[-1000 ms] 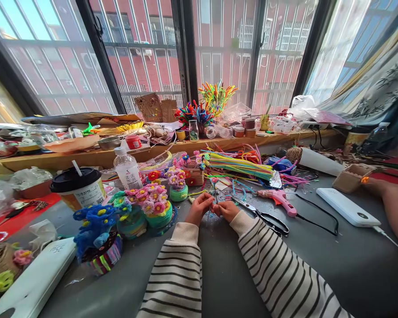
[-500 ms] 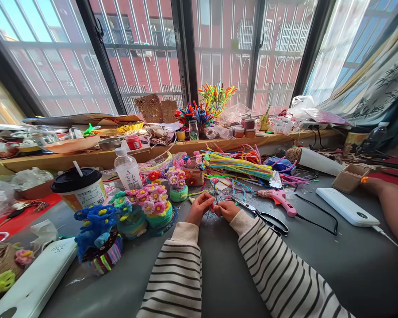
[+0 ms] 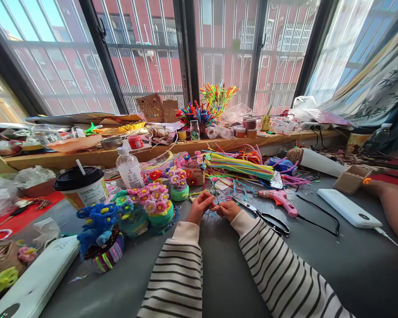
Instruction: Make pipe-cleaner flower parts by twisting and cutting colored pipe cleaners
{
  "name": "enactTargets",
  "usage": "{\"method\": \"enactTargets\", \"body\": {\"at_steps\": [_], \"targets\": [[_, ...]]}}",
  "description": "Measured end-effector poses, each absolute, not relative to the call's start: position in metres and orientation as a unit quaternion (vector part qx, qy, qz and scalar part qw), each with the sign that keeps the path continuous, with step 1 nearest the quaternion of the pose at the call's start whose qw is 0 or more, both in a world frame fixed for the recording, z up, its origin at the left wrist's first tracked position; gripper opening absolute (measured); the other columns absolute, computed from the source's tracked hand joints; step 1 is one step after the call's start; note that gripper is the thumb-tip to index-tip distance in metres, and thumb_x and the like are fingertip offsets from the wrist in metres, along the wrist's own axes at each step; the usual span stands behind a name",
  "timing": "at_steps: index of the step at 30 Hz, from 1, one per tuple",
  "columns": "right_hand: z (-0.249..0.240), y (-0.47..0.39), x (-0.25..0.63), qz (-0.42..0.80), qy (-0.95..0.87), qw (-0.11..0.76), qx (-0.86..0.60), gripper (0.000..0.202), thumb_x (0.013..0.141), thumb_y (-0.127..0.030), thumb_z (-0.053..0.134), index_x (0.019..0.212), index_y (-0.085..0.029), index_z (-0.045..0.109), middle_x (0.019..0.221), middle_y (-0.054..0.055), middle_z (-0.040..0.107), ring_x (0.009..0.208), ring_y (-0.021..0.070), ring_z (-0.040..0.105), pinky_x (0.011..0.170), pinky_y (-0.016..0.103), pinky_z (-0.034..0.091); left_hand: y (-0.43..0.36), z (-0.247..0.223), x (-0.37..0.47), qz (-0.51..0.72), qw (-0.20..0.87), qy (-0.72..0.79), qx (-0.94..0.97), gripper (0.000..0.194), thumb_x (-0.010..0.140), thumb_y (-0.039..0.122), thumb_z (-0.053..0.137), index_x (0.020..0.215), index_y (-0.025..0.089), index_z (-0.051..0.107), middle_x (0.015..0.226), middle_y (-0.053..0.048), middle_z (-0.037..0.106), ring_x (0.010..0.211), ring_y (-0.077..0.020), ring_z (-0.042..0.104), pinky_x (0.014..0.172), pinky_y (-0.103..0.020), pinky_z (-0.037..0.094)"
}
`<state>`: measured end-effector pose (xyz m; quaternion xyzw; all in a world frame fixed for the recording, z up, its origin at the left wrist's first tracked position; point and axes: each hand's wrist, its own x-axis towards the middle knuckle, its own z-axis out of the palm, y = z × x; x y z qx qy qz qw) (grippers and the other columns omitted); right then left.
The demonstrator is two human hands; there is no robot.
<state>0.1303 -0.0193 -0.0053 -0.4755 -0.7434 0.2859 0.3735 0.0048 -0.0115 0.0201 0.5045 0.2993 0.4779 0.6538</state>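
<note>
Above the grey table my left hand (image 3: 200, 207) and my right hand (image 3: 228, 209) meet, fingertips almost touching. Both are closed in a pinch on the thin stem of a small pipe-cleaner flower (image 3: 214, 180), whose pink and blue head stands above the fingers. Part of the stem is hidden behind the fingertips, and a thin end points down below them. Just right of my right hand lie black-handled scissors (image 3: 265, 219). Left of my left hand stands a green pot of pink pipe-cleaner flowers (image 3: 159, 213). Small blue scraps lie under the hands.
A pink glue gun (image 3: 281, 201) with a black cord lies beyond the scissors. Pipe cleaners (image 3: 242, 165) are heaped behind. At right are a white power bank (image 3: 348, 207) and another person's arm (image 3: 393, 212). A lidded cup (image 3: 81, 187) and bottle (image 3: 129, 170) stand at left.
The view has shifted very slightly. Both hands keep the same pinch in the same place, with hardly any visible movement.
</note>
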Motion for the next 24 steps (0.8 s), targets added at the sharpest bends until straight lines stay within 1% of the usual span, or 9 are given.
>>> {"method": "enactTargets", "body": {"at_steps": [7, 12, 17, 20, 24], "targets": [[-0.0049, -0.0216, 0.1318, 0.266, -0.757, 0.359, -0.477, 0.061, 0.065, -0.066, 0.020, 0.037, -0.015, 0.041, 0.037, -0.001, 0.042, 0.037, 0.0070, 0.038, 0.042, 0.020, 0.030, -0.0126, 0.0217, 0.0055, 0.475, 0.655, 0.290, 0.511, 0.024, 0.054, 0.033, 0.060, 0.060, 0.016, 0.044, 0.045, 0.006, 0.047, 0.042, -0.0050, 0.042, 0.045, -0.017, 0.031], [-0.0067, -0.0204, 0.1321, 0.263, -0.759, 0.356, -0.477, 0.064, 0.064, -0.068, 0.016, 0.038, -0.015, 0.041, 0.038, -0.001, 0.043, 0.039, 0.0071, 0.039, 0.044, 0.020, 0.032, -0.0131, 0.0227, 0.0051, 0.482, 0.655, 0.286, 0.507, 0.020, 0.056, 0.030, 0.059, 0.061, 0.016, 0.044, 0.045, 0.007, 0.047, 0.042, -0.0047, 0.042, 0.044, -0.016, 0.032], [-0.0042, -0.0216, 0.1315, 0.259, -0.759, 0.355, -0.480, 0.066, 0.062, -0.069, 0.014, 0.038, -0.015, 0.042, 0.039, 0.000, 0.044, 0.040, 0.0077, 0.040, 0.045, 0.020, 0.032, -0.0123, 0.0212, 0.0057, 0.483, 0.650, 0.297, 0.506, 0.020, 0.055, 0.031, 0.059, 0.061, 0.017, 0.045, 0.045, 0.007, 0.046, 0.043, -0.0048, 0.042, 0.044, -0.016, 0.032], [-0.0043, -0.0216, 0.1313, 0.257, -0.758, 0.364, -0.476, 0.066, 0.062, -0.069, 0.014, 0.038, -0.015, 0.042, 0.039, 0.001, 0.044, 0.040, 0.0079, 0.041, 0.044, 0.020, 0.032, -0.0127, 0.0220, 0.0062, 0.474, 0.648, 0.299, 0.516, 0.022, 0.054, 0.032, 0.060, 0.060, 0.017, 0.045, 0.045, 0.007, 0.045, 0.041, -0.0045, 0.040, 0.044, -0.016, 0.031], [-0.0074, -0.0194, 0.1320, 0.247, -0.758, 0.365, -0.481, 0.061, 0.067, -0.064, 0.021, 0.037, -0.015, 0.043, 0.037, 0.000, 0.044, 0.038, 0.0073, 0.040, 0.043, 0.019, 0.031, -0.0135, 0.0238, 0.0062, 0.467, 0.650, 0.299, 0.520, 0.024, 0.054, 0.033, 0.061, 0.061, 0.016, 0.045, 0.045, 0.007, 0.044, 0.042, -0.0047, 0.040, 0.044, -0.017, 0.030]]}}
